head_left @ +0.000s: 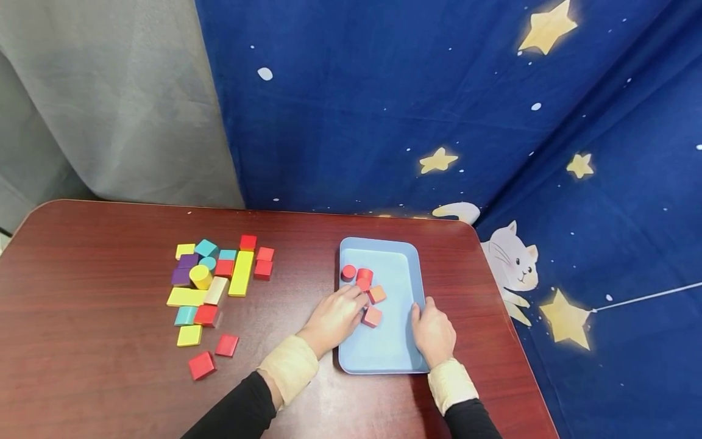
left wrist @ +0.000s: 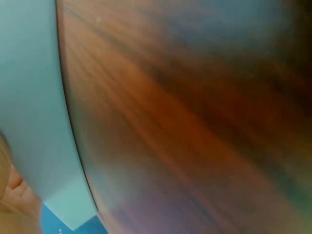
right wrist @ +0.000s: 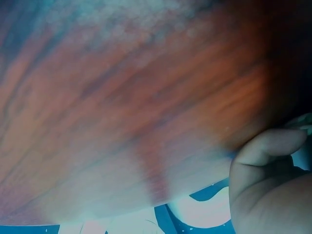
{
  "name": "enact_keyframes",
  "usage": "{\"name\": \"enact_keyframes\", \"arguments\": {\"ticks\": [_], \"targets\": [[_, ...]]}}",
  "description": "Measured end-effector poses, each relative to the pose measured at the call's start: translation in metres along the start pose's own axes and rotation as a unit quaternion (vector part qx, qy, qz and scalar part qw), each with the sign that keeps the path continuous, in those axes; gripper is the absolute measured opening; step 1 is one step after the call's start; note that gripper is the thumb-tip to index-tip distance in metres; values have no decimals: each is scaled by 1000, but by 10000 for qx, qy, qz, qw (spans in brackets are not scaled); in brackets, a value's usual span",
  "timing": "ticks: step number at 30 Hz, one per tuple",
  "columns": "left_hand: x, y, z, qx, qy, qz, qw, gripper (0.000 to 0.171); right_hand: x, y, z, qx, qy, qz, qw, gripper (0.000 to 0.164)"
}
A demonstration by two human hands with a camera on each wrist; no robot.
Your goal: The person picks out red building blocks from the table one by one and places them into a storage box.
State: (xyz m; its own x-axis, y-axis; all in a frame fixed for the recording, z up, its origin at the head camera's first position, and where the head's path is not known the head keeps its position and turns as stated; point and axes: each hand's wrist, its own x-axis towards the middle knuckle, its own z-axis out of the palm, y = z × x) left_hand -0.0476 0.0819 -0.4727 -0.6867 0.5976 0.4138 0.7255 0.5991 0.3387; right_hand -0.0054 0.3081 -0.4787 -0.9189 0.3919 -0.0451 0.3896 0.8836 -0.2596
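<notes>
A light blue tray (head_left: 395, 353) lies on the table, with several red and orange-red blocks in its left half. My left hand (head_left: 337, 314) reaches over the tray's left rim, fingers bent down among the blocks. Right at its fingertips is a small red block (head_left: 363, 285), partly covered; I cannot tell whether the fingers pinch it. Close by lie an orange block (head_left: 376, 294) and a salmon-red cube (head_left: 372, 316). My right hand (head_left: 434, 332) grips the tray's right rim, thumb on the inner side. In the right wrist view the right hand (right wrist: 273, 185) shows curled fingers.
Left of the tray spreads a group of yellow, purple, teal, cream and red blocks, among them a long yellow block (head_left: 241, 274) and a yellow cylinder (head_left: 200, 277). Two red blocks, one a red cube (head_left: 202, 366), lie nearer me. A blue curtain (head_left: 351, 110) hangs behind the table.
</notes>
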Motion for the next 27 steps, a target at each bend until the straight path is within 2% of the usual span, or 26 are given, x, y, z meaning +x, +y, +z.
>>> {"name": "enact_keyframes", "arguments": {"ticks": [7, 13, 17, 23, 27], "targets": [[-6, -1, -3, -298, 249, 65, 9992, 15, 0, -1, 0, 2, -35, 14, 10000, 45], [-13, 1, -15, -653, 649, -70, 9957, 15, 0, -1, -1, 1, -58, 21, 10000, 46], [-19, -4, -32, -820, 568, -579, 9933, 19, 0, 1, -2, 2, -57, 58, 10000, 48], [-31, -16, -62, -679, 228, -1531, 9856, 26, 1, 2, 0, 36, -26, 19, 10000, 45], [-41, -22, -77, -544, 133, -1851, 9811, 29, 1, 0, 1, 47, 4, 0, 10000, 45]]}}
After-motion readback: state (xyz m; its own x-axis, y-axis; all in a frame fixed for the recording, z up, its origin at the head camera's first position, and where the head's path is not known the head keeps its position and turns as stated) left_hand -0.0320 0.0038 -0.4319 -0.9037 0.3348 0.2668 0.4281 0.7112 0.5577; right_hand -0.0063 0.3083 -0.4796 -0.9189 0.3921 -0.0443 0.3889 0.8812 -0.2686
